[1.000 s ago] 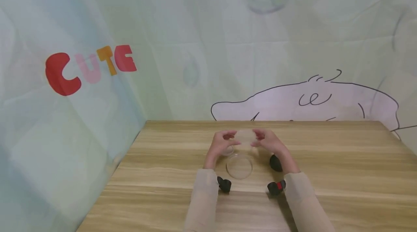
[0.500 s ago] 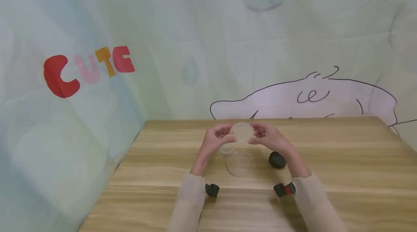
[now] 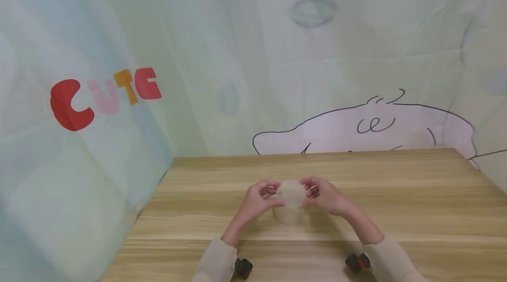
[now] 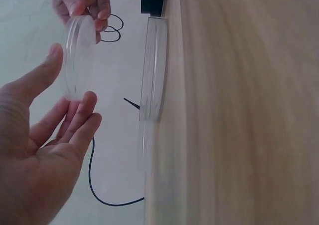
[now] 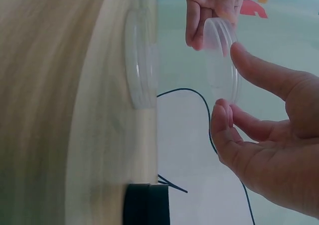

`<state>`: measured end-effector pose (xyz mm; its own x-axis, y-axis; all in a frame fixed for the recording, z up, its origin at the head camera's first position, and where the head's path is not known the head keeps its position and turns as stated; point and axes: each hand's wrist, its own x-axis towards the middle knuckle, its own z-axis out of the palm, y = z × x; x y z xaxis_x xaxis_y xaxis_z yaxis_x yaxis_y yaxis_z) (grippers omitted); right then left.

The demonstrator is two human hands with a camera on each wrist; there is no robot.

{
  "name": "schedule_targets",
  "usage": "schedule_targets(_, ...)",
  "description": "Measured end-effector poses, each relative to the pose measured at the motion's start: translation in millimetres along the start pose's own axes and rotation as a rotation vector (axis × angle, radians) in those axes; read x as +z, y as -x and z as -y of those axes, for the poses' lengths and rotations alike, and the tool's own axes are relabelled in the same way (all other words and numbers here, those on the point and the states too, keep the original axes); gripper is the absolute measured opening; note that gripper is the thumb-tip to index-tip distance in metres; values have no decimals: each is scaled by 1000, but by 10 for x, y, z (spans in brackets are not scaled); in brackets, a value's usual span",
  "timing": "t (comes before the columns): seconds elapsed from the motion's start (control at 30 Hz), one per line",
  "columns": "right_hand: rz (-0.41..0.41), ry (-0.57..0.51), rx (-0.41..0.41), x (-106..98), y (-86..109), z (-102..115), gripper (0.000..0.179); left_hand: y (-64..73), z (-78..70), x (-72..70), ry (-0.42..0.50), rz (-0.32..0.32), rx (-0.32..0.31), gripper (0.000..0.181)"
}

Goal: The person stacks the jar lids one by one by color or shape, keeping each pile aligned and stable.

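Both hands hold a clear, round petri dish (image 3: 292, 193) with a whitish, cloudy face, one hand at each side. My left hand (image 3: 257, 200) pinches its rim between thumb and fingers; my right hand (image 3: 326, 197) does the same across from it. In the left wrist view the petri dish (image 4: 77, 60) is raised off the table, with a gap beneath it. A second clear round dish (image 3: 287, 219) lies flat on the wood, partly covered by the held one in the head view. From the right wrist, that lower dish (image 5: 140, 60) shows its stepped rim.
A black object (image 5: 147, 205) stands on the table on the right-hand side, hidden in the head view. A fainter clear rim (image 4: 144, 142) shows beside the lower dish. The wooden table (image 3: 190, 225) meets printed cloth walls (image 3: 222, 53) at the back and left.
Both hands have moved nearer with the petri dish, which now overlaps the dish on the table. The black object and small clear dish have dropped from sight in the head view.
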<state>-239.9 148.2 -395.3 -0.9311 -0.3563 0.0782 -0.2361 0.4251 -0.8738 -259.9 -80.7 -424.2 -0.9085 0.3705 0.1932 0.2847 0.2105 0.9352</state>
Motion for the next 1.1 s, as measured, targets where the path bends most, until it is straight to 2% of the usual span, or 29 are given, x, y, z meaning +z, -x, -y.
schedule_targets(0.23,61,-8,32,110,-9,-129,60,45,88,-30,-53,42,-8,46)
schedule_targets(0.37,58,8,58,165,2,-159,59,52,132,-9,-94,49,-10,48)
schedule_targets(0.53,56,57,92,179,-17,-197,60,47,170,24,-92,65,-10,51)
schedule_targets(0.9,89,29,96,206,-32,-235,63,56,239,41,-184,87,-30,53)
schedule_targets(1.1,85,38,88,245,-40,-267,64,49,251,33,-250,89,-15,55)
